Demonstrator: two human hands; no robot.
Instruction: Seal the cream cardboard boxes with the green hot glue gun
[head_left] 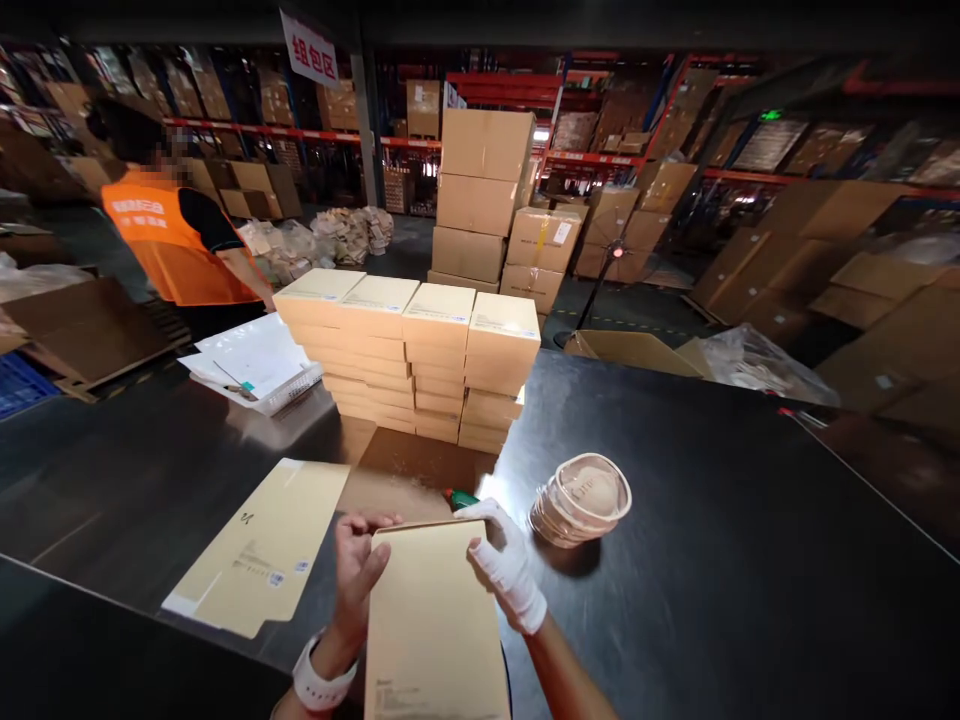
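Note:
A pale yellow cardboard box (435, 620) is between my two hands, close to me at the table's front edge. My bare left hand (360, 565) grips its upper left corner, thumb on the near face. On the upper right side, my right hand (506, 560), in a white glove, closes round the edge. Just beyond the box lies a green tool with a red tip (461, 498), partly hidden by the glove. To the left, a flat printed cardboard sheet (262, 545) rests on the table. A stack of clear-wrapped oval containers (581, 500) stands right of my glove.
Stacked yellow boxes (409, 350) rise at the table's (712, 520) far side. Left of them sits a white tray (259, 375) with papers. A person in an orange vest (176, 240) stands beyond. Behind are tall cartons (484, 190), a fan (611, 255) and an open carton (637, 352).

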